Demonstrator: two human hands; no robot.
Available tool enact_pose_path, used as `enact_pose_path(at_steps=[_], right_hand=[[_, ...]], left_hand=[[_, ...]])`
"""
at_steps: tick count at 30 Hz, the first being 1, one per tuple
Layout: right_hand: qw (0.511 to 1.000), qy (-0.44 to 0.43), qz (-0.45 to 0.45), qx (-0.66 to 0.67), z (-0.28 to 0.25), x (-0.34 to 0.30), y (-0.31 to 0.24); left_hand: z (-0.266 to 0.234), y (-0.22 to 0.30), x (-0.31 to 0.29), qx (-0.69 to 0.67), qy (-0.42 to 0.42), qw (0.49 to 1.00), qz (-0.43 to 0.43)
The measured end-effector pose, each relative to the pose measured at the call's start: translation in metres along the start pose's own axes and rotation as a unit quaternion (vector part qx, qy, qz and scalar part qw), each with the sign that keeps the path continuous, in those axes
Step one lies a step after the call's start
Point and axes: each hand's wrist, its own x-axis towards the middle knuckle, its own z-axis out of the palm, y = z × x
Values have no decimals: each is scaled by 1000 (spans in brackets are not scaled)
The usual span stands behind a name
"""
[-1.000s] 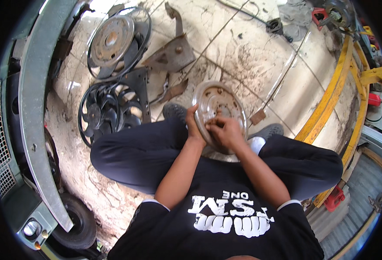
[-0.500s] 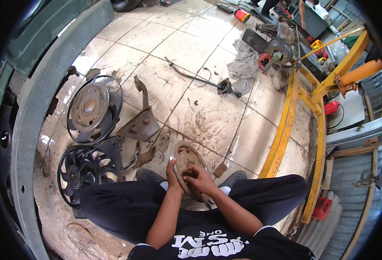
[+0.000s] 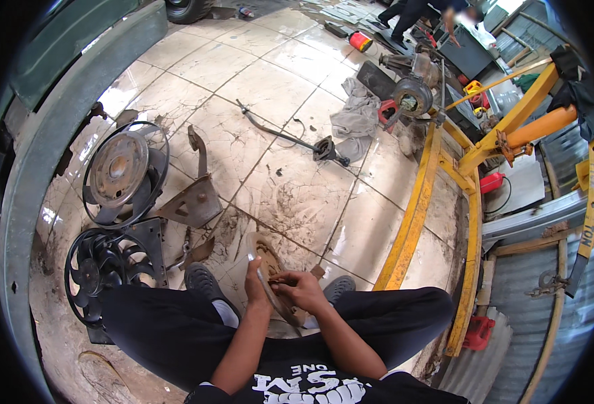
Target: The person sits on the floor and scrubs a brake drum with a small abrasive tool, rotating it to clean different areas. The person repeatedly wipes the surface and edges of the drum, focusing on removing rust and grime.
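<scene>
Between my knees a round, rusty metal plate (image 3: 267, 250) with a pale raised rim stands tilted on edge. My left hand (image 3: 257, 288) grips its left rim, thumb up and fingers behind it. Against the plate's inner face, near the centre, my right hand (image 3: 301, 291) is closed, fingertips pinched together. Whatever small part those fingertips hold is too hidden to make out. The plate's lower part is partly covered by my right hand.
To the left lie fans (image 3: 89, 275), a rusty disc (image 3: 118, 168) and a pedal bracket (image 3: 192, 202). A rod with a joint (image 3: 290, 138) and grey rag (image 3: 354, 114) lie ahead. A yellow steel frame (image 3: 411, 212) stands right. Another person (image 3: 411, 20) bends at the far right.
My view has turned a little, so the floor things sit further left. My right fingers have shifted on the plate's inner face. More of the far person shows.
</scene>
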Motion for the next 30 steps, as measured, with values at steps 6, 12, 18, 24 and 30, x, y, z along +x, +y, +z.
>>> enact_pose_path(at_steps=[6, 12, 18, 24, 30], right_hand=[[994, 87, -66, -14, 26, 35, 17], [997, 60, -30, -42, 23, 18, 30], [996, 86, 8, -39, 36, 27, 13], [996, 62, 9, -67, 54, 33, 17], [997, 43, 9, -60, 79, 22, 19]], left_hand=[[33, 28, -20, 0, -18, 1000, -17], [19, 23, -7, 54, 10, 998, -11], [8, 32, -3, 22, -12, 1000, -10], [10, 58, -22, 5, 4, 999, -35], [-26, 67, -8, -2, 3, 998, -55]])
